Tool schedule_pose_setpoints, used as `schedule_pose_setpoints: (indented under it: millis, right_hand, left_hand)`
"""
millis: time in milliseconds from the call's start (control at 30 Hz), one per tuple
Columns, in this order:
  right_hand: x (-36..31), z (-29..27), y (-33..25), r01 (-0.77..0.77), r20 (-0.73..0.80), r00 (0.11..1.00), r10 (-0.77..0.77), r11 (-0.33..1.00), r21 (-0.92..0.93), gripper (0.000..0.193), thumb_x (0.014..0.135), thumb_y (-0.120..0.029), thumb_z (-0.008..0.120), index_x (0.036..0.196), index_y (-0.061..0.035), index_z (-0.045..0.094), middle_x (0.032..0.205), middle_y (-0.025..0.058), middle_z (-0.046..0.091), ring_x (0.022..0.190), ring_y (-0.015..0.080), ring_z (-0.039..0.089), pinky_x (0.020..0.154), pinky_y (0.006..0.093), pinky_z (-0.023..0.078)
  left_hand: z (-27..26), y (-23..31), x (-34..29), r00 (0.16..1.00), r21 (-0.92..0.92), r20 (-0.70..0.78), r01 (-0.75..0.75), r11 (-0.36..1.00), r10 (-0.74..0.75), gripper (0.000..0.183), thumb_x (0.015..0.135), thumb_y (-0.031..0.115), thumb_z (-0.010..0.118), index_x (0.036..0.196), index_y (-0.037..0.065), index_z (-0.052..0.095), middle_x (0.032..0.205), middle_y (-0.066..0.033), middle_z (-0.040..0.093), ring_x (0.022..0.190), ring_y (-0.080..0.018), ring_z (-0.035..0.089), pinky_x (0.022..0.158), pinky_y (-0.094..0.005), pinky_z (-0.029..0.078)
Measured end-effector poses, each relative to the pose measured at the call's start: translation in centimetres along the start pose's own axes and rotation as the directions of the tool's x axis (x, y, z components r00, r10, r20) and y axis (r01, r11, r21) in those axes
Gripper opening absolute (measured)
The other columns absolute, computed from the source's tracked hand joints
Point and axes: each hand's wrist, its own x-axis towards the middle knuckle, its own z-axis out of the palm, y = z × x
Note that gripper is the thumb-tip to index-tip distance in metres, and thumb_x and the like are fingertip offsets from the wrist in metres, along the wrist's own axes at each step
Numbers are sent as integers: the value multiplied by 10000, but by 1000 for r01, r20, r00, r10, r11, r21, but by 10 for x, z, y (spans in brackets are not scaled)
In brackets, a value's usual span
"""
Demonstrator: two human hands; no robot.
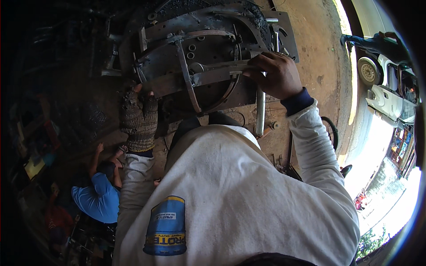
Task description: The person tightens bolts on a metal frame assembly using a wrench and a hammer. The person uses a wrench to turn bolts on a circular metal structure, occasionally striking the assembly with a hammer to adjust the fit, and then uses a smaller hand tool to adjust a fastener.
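A long flat metal bar (166, 84) lies across a frame of curved metal strips (184, 66) on a dark steel worktable (250, 91). My left hand (140, 115), in a dirty knitted glove with bare fingertips, grips the bar's left end. At its other end, my bare right hand (273, 73) is closed, with thumb and fingers pinched on the bar's bright tip. A short metal tube (196, 68) lies just behind the bar. Farther back on the plate are metal rings (191, 56).
A pale metal pipe (260, 113) stands at the table's right side. A person in a blue shirt (100, 195) crouches at lower left. On the right, past the dirt floor (317, 48), are a white vehicle (388, 95) and a person in blue trousers (368, 43).
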Motion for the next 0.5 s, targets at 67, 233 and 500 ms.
schedule_pose_setpoints:
  millis: [67, 233, 500]
  right_hand:
    - [10, -6, 4, 16, 5, 1000, -16, 1000, 9, 124, 812, -208, 748, 875, -114, 696, 792, 46, 672, 692, 275, 663, 613, 374, 521]
    - [44, -21, 21, 91, 156, 984, -88, 996, -11, 163, 814, -291, 745, 869, -146, 698, 788, 48, 658, 700, 276, 656, 599, 402, 519]
    - [38, -15, 14, 107, 228, 967, -116, 993, 51, 151, 820, -275, 750, 863, -140, 699, 774, 40, 662, 693, 255, 662, 596, 376, 529]
  left_hand:
    - [0, -2, -1, 998, -24, 19, 52, 998, -52, 364, 872, 258, 713, 1145, 26, 647, 1102, -159, 660, 1028, -299, 624, 928, -388, 482]
    - [-6, 12, 5, 999, 113, 34, 17, 993, -21, 360, 857, 279, 717, 1130, 50, 664, 1074, -151, 667, 1010, -335, 623, 929, -409, 481]
    - [-12, 19, 10, 993, 234, 3, -118, 965, 120, 342, 836, 257, 744, 1114, 69, 677, 1089, -126, 677, 1030, -341, 625, 960, -442, 479]
